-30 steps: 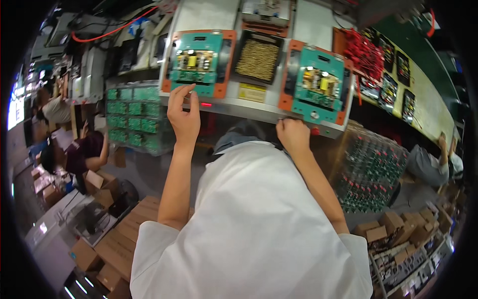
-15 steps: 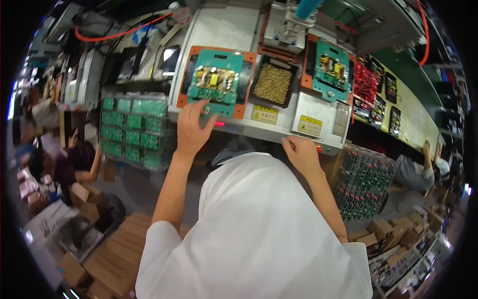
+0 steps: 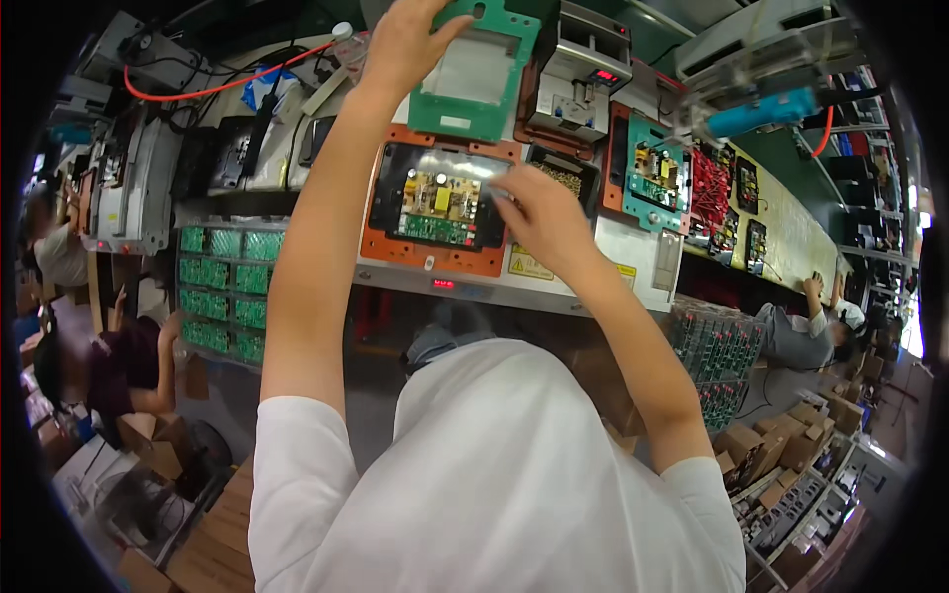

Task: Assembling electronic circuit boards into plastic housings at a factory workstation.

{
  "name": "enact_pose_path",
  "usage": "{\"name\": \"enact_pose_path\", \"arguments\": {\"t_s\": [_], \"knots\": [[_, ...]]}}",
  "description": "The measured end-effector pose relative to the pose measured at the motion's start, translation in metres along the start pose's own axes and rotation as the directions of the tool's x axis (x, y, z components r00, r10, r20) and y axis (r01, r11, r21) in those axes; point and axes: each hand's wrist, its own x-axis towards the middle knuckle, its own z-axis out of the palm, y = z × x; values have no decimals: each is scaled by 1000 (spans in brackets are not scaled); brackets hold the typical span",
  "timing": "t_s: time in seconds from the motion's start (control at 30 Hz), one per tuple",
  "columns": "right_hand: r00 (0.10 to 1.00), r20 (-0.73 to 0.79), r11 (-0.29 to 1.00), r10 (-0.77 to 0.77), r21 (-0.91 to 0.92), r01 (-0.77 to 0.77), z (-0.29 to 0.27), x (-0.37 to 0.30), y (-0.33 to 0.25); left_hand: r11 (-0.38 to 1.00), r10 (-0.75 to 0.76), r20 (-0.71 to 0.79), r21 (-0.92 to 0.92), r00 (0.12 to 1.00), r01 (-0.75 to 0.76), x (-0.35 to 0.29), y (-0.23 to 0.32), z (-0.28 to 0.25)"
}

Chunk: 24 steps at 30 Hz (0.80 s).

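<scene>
My left hand (image 3: 410,40) is gripping a green fixture cover (image 3: 465,121), a plate with a large window, by its far left part. It holds the cover raised at the far side of the orange fixture base (image 3: 445,259). In that base lies a black housing (image 3: 390,203) with a circuit board (image 3: 438,203) carrying yellow and dark components. My right hand (image 3: 546,212) is at the right edge of the housing, its thumb and fingers slightly apart and nothing seen in them. It partly hides a black tray of small brass-coloured pieces (image 3: 561,176).
At the right is a second orange fixture with its green cover (image 3: 643,210) down over a board. A blue cylindrical tool (image 3: 761,114) hangs beyond it. Stacked trays of green boards (image 3: 222,272) stand left. Red parts (image 3: 712,183) lie further right. Other people work at both sides.
My left hand has lifted the green cover off the left fixture and away from me, uncovering the housing and board. My right hand has moved up and left from the bench's front edge to the housing.
</scene>
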Motion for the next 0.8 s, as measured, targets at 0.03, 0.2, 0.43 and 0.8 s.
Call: {"name": "enact_pose_path", "arguments": {"t_s": [0.03, 0.2, 0.43, 0.8], "knots": [[999, -33, 997, -17, -72, 14, 17, 16, 9, 980, -173, 184, -68, 968, 188, 5, -13, 16], [977, 201, 923, 74, -384, 9, 98, 77, -10, 972, -68, 334, 234, 940, -13, -42, -98, 14], [984, 123, 921, -126, -353, 162, 98, 100, -20, 898, -431, -90, -141, 898, 417, -137, -41, -106], [927, -368, 994, -69, -103, 33, 19, -11, -48, -157, -576, 505, -840, 643, 519, -266, 149, -98]]}}
